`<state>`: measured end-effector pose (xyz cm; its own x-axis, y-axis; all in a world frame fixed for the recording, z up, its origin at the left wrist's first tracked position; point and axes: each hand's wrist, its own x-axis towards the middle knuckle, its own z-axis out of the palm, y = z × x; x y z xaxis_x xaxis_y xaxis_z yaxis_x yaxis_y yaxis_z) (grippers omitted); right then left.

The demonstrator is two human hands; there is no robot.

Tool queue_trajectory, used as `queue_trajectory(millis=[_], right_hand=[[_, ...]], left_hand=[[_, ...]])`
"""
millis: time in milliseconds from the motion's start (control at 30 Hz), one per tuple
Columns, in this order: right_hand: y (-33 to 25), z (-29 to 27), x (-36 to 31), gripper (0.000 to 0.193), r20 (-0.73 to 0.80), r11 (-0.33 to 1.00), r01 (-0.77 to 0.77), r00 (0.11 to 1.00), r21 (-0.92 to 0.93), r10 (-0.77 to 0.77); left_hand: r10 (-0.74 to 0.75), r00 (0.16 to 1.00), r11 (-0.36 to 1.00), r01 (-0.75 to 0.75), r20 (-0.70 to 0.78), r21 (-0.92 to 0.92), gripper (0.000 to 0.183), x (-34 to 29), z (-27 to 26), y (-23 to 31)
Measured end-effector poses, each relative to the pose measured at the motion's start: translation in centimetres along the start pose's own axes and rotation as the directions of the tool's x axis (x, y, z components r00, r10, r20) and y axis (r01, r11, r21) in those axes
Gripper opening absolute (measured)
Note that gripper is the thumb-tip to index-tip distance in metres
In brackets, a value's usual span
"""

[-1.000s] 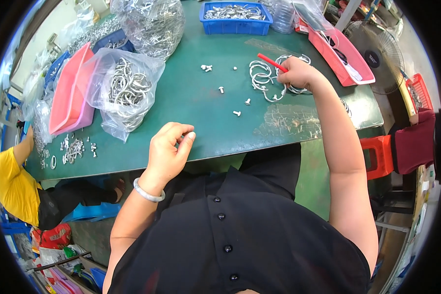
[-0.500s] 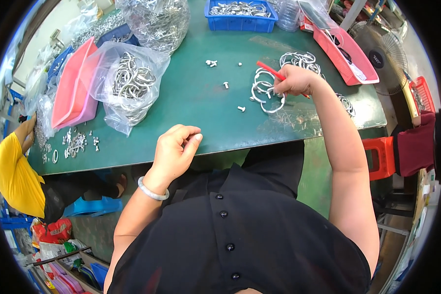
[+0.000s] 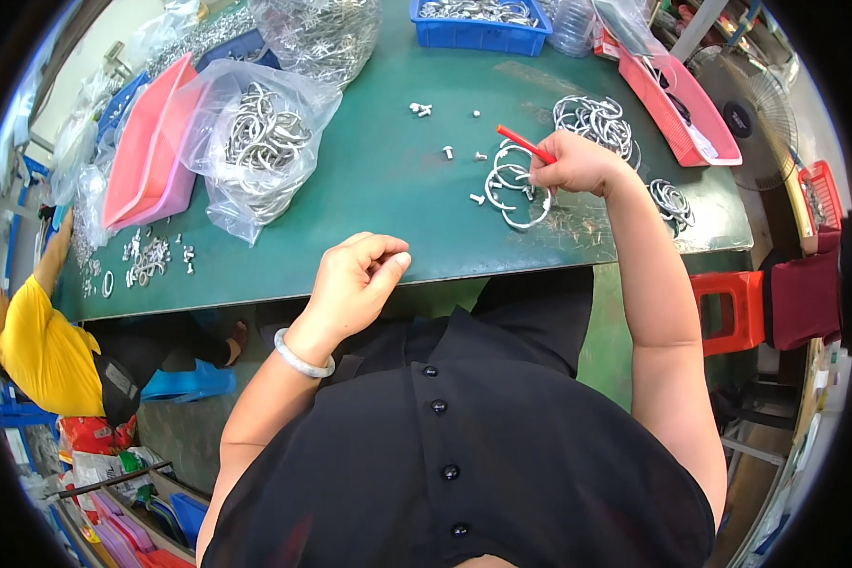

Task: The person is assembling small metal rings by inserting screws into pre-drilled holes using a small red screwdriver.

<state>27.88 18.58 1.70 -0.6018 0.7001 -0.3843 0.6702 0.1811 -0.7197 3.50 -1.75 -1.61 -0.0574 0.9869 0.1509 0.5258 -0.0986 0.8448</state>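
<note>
My right hand (image 3: 577, 166) is closed around a slim red pen-like stick (image 3: 525, 142) and rests over a few loose silver metal rings (image 3: 515, 225). Left of these rings lie several small silver bolt-like pieces (image 3: 448, 151). A larger heap of rings (image 3: 592, 123) sits just beyond the hand. My left hand (image 3: 360, 279) hovers at the table's near edge with fingers curled and thumb against the forefinger. Whatever is between those fingertips, if anything, is too small to make out. A pale bangle (image 3: 303, 358) circles my left wrist.
On the green table (image 3: 388, 180) stand a clear bag of rings (image 3: 270, 142), stacked pink trays (image 3: 147, 151), a blue bin (image 3: 483, 36) of metal parts and a pink basket (image 3: 682, 114). A fan (image 3: 743, 114) is at right. A person in yellow (image 3: 52, 350) works at far left.
The whole view has shifted slightly. One more small silver piece now lies left of the loose rings. My right hand stays over the rings with the red stick; my left hand remains curled.
</note>
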Motion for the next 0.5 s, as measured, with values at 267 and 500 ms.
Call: queue_trajectory(millis=[267, 500], right_hand=[[0.8, 0.3, -0.3, 0.008, 0.081, 0.991, -0.034, 0.996, 0.129, 0.023], [0.8, 0.5, -1.0, 0.008, 0.109, 0.998, -0.014, 0.994, 0.058, 0.008]], left_hand=[[-0.030, 0.999, 0.999, 0.030, 0.015, -0.025, 0.015, -0.3, 0.5, -0.5], [-0.055, 0.997, 0.998, 0.055, 0.046, 0.003, 0.016, -0.5, 0.6, -0.5]])
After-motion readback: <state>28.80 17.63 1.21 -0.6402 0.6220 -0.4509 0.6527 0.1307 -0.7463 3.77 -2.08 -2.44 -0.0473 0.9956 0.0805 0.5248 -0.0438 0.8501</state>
